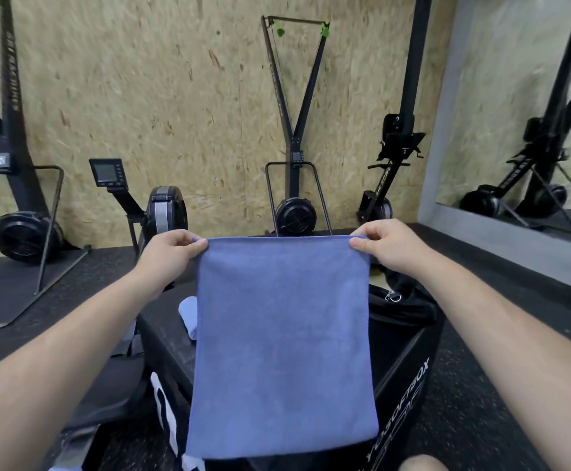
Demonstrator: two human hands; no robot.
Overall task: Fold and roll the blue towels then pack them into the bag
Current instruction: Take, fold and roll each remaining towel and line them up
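The left hand (172, 248) pinches the top left corner of a blue towel (282, 345), and the right hand (384, 243) pinches its top right corner. The towel hangs flat over the box (161, 338). On the box, a paler towel (189, 314) lies left, the bag (401, 302) right.

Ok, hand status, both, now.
Left hand: pinching the blue towel's top left corner.
Right hand: pinching its top right corner.

Before box (163, 338): towel (282, 345), hanging; on box: second towel (189, 314) left, bag (401, 302) right; mirror (532, 130) far right.
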